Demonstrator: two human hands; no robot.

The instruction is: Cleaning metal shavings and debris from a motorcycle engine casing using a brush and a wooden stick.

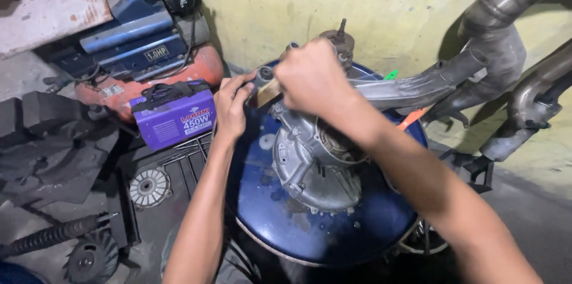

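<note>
Here, a grey cast-metal engine casing lay on the round top of a dark blue drum, its long axis running from the near edge of the drum up and away toward the yellowish wall. Its broad, rounded end faced the person, and its narrower end pointed at the wall, where a rusty hub with a single upright stud stood. The casing looked dull, pitted and greasy, with bolt bosses around its rim.

The right hand was closed in a fist over the far end of the casing; what it gripped was hidden beneath it. The left hand was curled, its fingertips pinching a short tan, wood-coloured piece held against a small metal cylinder just beside the right hand.

One bent steel exhaust pipe reached in from the right toward the hub, with two more curved pipes leaning on the wall behind. To the left sat one purple box-shaped welder, one orange-and-blue compressor, and one black ribbed spring shaft on the floor.
</note>
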